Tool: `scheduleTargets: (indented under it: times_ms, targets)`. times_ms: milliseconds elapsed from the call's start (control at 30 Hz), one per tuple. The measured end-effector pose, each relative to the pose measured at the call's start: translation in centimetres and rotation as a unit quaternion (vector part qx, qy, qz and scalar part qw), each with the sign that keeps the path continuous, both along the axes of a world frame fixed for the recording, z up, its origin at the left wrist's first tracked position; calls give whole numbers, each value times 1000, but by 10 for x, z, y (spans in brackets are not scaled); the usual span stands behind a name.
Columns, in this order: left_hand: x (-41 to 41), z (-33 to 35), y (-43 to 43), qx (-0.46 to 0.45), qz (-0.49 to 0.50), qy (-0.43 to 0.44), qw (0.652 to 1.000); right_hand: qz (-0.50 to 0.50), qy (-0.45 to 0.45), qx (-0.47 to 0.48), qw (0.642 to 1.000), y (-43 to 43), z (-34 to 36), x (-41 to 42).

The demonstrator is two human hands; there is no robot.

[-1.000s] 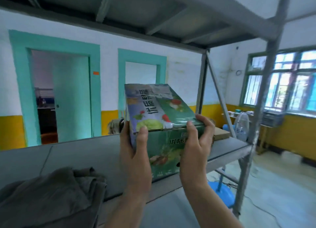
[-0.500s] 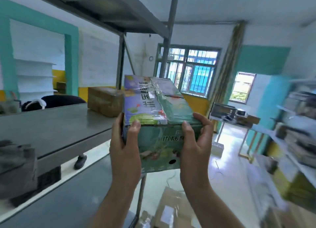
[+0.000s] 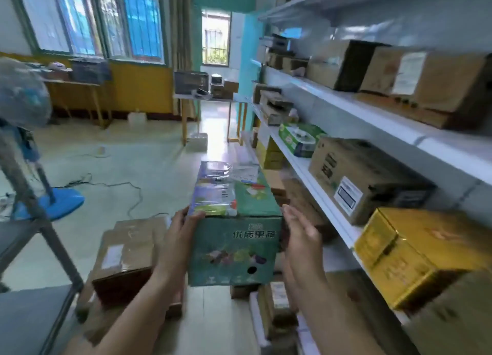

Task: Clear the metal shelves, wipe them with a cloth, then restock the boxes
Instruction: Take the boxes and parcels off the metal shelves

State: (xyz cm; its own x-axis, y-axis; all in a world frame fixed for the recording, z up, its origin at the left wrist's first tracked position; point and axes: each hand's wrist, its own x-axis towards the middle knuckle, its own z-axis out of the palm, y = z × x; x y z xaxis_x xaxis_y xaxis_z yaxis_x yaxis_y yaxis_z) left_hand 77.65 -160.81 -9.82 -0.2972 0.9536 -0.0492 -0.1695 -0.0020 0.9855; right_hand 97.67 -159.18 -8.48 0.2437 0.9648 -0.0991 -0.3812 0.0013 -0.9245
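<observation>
Holds a green box (image 3: 237, 248) in mid-air above the floor, just beside white shelves (image 3: 323, 203). Grips its left edge with the left hand (image 3: 178, 242), thumb on top. Lays the right hand (image 3: 300, 237) against its right side, fingers straight and blurred. Stands over brown cartons (image 3: 125, 253).

I see: green printed cardboard box (image 3: 235, 248) | closed, glossy wrapped top | level, lengthwise away | airborne, left hand (image 3: 175, 237) gripping near-left corner

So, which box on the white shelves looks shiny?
The gold box nearest the camera: its faces gleam, while the brown carton beside it, with a white label, is dull cardboard.
</observation>
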Motion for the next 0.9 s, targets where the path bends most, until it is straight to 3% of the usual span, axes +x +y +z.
scheduleTargets:
  times_ms: [167,300,700,900]
  targets:
    - [91,-111,-3,-166,-127,-25,978,-56,8,-167,984,-4,-114,100]
    - [119,-153,16,-272,-129,-41,953,-34,-15,-217,975,10,-161,139]
    - [142,-252,118,-373,-258,-27,891,1,-144,-351,925,88,-271,170]
    - [147,-338,192,-432,-309,-26,847,1,-177,-384,906,144,-357,176]
